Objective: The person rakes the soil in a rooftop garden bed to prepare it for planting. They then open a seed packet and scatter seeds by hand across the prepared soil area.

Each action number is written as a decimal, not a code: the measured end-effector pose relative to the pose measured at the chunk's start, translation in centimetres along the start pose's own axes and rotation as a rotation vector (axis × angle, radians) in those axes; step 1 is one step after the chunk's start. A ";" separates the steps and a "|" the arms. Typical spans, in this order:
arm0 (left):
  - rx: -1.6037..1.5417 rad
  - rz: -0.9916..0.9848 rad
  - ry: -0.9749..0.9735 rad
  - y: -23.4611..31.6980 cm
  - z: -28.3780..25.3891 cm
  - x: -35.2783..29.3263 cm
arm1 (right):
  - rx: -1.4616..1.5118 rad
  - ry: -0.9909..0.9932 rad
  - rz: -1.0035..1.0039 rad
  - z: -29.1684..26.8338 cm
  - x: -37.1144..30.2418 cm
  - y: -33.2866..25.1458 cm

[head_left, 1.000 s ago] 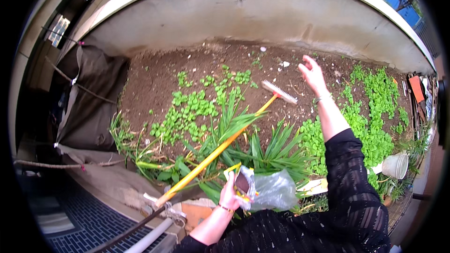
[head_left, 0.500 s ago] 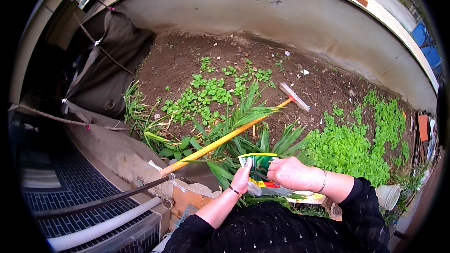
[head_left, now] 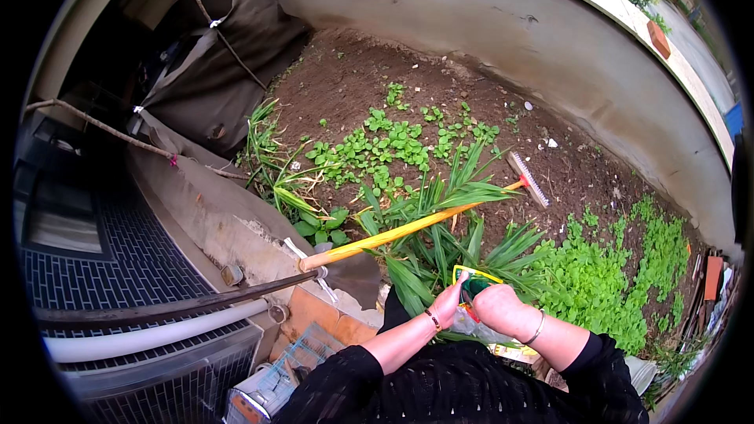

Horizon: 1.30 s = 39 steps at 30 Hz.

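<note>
A green packet (head_left: 478,282) with a yellow edge and some red is held in front of my body. Its yellow-edged top gapes a little. My left hand (head_left: 448,305) grips its left side, thumb up along the edge. Curled at the packet's right side is my right hand (head_left: 503,312), back of the hand up; its fingertips and anything in them are hidden. Clear crinkled plastic (head_left: 479,333) shows beneath the hands. Just beyond them, the yellow handle (head_left: 400,232) of a rake with a pale toothed head (head_left: 528,179) lies across long-leaved plants (head_left: 459,188).
Low leafy greens (head_left: 585,275) grow to the right, with another patch (head_left: 377,149) in the brown soil (head_left: 353,71) ahead. A concrete wall (head_left: 471,23) bounds the bed. At left are a dark pole (head_left: 173,306), a white pipe (head_left: 157,334) and a wire cage (head_left: 306,353).
The view has swung, so the garden bed sits farther right in the picture. My right hand now covers more of the packet, whose top edge has bowed apart. The rake lies still.
</note>
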<state>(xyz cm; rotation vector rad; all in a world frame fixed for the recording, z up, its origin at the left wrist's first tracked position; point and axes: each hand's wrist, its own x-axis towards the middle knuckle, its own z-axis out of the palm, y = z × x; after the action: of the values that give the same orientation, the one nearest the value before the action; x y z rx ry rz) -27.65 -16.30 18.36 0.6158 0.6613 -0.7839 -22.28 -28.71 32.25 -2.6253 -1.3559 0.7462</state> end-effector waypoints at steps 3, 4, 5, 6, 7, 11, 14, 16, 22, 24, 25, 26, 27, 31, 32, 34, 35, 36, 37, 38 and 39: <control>0.044 0.030 0.097 0.2 0.3 -0.1 | 0.071 -0.015 0.056 0.6 0.8 0.3; 0.065 0.044 0.141 0.3 0.7 -0.2 | 0.105 -0.021 0.074 0.7 0.8 0.6; 0.033 0.048 0.149 0.6 0.7 -0.5 | 0.140 -0.025 0.091 0.6 1.0 0.8; -0.025 0.056 0.145 0.9 0.9 -0.8 | 0.175 -0.028 0.111 0.3 1.2 1.2; -0.083 0.061 0.142 2.1 2.5 -2.1 | 0.214 -0.032 0.131 0.3 1.3 1.4; -0.012 0.077 0.119 3.7 2.4 -2.0 | 0.288 0.250 0.120 1.0 1.3 2.0; 0.008 0.077 0.073 3.3 1.0 -0.8 | 0.585 0.491 0.088 -1.2 1.6 2.0; -0.016 0.089 0.030 4.1 1.3 -1.1 | 0.992 0.471 0.219 -2.3 1.2 2.1; 0.034 0.085 0.058 4.4 1.5 0.2 | 2.041 0.305 0.431 -3.6 -0.6 5.4; -0.024 0.082 0.090 4.2 0.8 0.6 | 2.180 0.394 0.472 -3.8 -0.8 7.4; 0.000 0.040 0.050 4.1 -0.2 0.8 | 2.188 0.466 0.503 -3.2 -1.0 8.6; -0.001 0.034 0.098 4.2 -0.2 0.4 | 2.198 0.531 0.527 -2.2 -0.7 10.0; -0.016 0.018 0.063 4.2 -0.8 0.3 | 2.164 0.537 0.569 -1.6 -0.4 11.3; -0.010 0.000 0.058 4.5 -2.5 -1.5 | 2.122 0.543 0.716 2.4 3.4 15.2; -0.014 -0.002 0.048 4.2 -2.8 -1.7 | 2.158 0.546 0.715 2.2 5.0 16.2; -0.002 -0.011 0.055 4.4 -3.4 -1.8 | 2.124 0.603 0.674 0.1 9.4 18.2; 0.012 -0.013 0.076 5.0 -2.8 -2.6 | 1.954 0.668 0.581 -2.9 11.9 18.7; 0.026 -0.010 0.100 5.6 -2.3 -3.3 | 1.809 0.754 0.490 -6.3 14.3 18.7; -0.024 -0.002 0.078 6.0 -1.9 -3.6 | 1.768 0.838 0.375 -9.7 16.2 18.8; -0.035 0.013 0.076 6.4 -1.8 -4.0 | 1.725 0.913 0.257 -12.3 17.5 18.9; -0.040 0.018 0.062 6.7 -1.6 -4.2 | 1.739 0.957 0.196 -13.7 17.6 19.7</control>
<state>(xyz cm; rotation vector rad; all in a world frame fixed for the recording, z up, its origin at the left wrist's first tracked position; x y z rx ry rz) -25.07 -9.62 22.06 0.6106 0.7261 -0.7348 7.22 -24.83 31.66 -1.2115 0.0593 0.2455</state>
